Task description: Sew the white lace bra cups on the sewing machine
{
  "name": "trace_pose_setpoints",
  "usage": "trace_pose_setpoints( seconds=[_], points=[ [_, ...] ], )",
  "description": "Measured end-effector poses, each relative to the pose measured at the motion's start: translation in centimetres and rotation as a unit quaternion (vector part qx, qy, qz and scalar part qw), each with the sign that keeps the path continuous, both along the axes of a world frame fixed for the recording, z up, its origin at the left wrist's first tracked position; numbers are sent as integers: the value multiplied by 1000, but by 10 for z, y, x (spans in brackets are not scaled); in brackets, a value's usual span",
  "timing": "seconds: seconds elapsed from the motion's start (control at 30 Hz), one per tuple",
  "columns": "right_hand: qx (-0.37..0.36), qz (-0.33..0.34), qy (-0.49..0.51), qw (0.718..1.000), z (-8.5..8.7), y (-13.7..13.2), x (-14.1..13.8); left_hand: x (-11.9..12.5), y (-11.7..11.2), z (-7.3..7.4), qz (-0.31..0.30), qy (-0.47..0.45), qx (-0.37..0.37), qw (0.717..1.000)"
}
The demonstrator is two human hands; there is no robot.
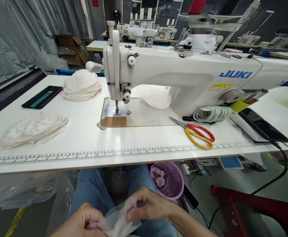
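Over my lap, a piece of thin white sheer fabric is stretched between my two hands. My left hand pinches its left side, partly cut off by the bottom edge of the view. My right hand grips the other side between thumb and fingers. Beyond them stands a white sewing machine, its needle and presser foot over the metal plate. A round white fabric piece lies under the machine arm. Scissors with one red and one yellow handle rest at the machine's front.
At left on the white table are a stack of round cream pieces, a pile of lacy pieces and a dark phone-like case. A cord coil and tablet lie right. Below stands a purple basket. A person sits behind.
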State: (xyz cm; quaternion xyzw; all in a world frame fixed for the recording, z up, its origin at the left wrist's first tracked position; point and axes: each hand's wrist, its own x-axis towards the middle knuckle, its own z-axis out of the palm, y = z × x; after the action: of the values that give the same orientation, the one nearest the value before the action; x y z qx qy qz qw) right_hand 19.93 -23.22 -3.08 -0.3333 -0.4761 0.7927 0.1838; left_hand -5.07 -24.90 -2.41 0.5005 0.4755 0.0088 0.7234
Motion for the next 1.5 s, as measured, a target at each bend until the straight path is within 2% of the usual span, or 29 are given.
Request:
trace_pose_setpoints(
  seconds=[0.17,0.33,0.5,0.63,0.77,0.83,1.07,1.33,1.5],
  points=[
    [2,0,-9,1000,-1,5,6,4,6,15,29,32,24,999],
    [16,55,1,998,7,11,0,16,15,27,19,-16,-44,999],
    [56,61,-49,995,14,15,-11,15,21,29,-12,38,38,998],
    [71,66,-65,993,17,19,-13,12,26,33,-34,47,46,997],
    [163,84,-106,977,22,22,-21,13,34,42,-45,70,73,994],
    [180,81,-114,974,24,23,-23,12,38,45,-64,55,82,993],
    [145,105,-100,979,25,24,-14,11,43,41,-72,20,68,995],
    [188,102,-96,972,17,24,-25,8,40,41,-96,84,103,986],
    [166,106,-91,976,16,22,-22,9,38,44,-84,95,89,988]
  ],
)
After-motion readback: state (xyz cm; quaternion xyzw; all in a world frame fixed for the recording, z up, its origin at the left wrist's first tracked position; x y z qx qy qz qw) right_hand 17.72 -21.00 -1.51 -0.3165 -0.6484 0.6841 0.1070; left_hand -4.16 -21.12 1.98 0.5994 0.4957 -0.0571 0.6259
